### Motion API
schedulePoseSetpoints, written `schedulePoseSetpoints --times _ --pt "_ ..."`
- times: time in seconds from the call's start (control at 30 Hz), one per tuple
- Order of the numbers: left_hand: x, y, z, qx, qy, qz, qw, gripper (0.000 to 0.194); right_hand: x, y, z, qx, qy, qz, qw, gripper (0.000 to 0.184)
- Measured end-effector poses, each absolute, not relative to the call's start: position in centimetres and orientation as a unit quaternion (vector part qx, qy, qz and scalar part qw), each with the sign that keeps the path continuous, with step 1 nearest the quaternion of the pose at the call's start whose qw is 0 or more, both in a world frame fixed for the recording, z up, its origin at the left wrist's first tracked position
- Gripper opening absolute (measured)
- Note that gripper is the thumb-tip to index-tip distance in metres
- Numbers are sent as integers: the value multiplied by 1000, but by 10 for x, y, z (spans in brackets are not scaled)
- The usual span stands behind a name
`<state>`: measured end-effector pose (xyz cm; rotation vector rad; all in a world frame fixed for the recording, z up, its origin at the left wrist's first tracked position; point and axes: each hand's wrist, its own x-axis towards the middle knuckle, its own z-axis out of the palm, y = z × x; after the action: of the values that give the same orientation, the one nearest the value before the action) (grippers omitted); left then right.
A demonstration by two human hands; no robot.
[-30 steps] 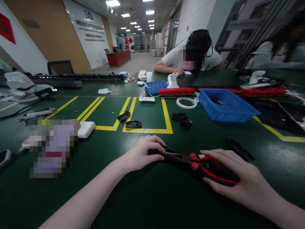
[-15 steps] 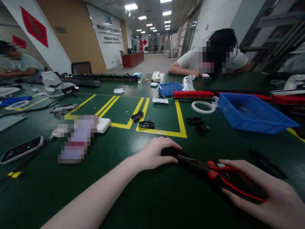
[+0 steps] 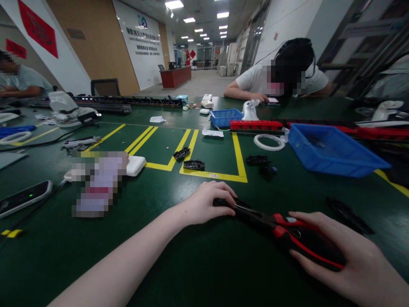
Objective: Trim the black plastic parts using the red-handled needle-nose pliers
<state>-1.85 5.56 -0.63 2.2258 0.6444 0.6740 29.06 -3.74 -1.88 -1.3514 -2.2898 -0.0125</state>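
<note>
My left hand [image 3: 212, 204] is closed around a small black part [image 3: 220, 202], pinned on the green table [image 3: 179, 273]. Long-nose pliers [image 3: 281, 226] with red and black handles lie in the grip of my right hand [image 3: 335, 251]. Their slim jaws point left and meet the black part beside my left fingertips. Whether the jaws clamp it I cannot tell. Two black plastic pieces [image 3: 194, 165] rest by the yellow tape ahead of my left hand. Farther right are more black pieces [image 3: 258, 160], and a long dark one [image 3: 349, 215] lies beyond my right hand.
A blue bin [image 3: 335, 155] stands at the right, with a white ring [image 3: 269, 142] beside it and a smaller blue basket [image 3: 226, 117] behind. To the left lie a blurred phone-like object [image 3: 102, 183], a white box [image 3: 135, 165] and a black device [image 3: 25, 198]. Two people sit across the table.
The view has shifted slightly, so everything sits a little farther left. My hands, the pliers and the black part keep nearly the same arrangement.
</note>
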Motion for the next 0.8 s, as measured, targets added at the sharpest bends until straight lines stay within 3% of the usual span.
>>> schedulePoseSetpoints --times 0.8 --pt "-20 55 -6 854 256 244 382 5 284 -43 -15 -507 -813 69 277 52"
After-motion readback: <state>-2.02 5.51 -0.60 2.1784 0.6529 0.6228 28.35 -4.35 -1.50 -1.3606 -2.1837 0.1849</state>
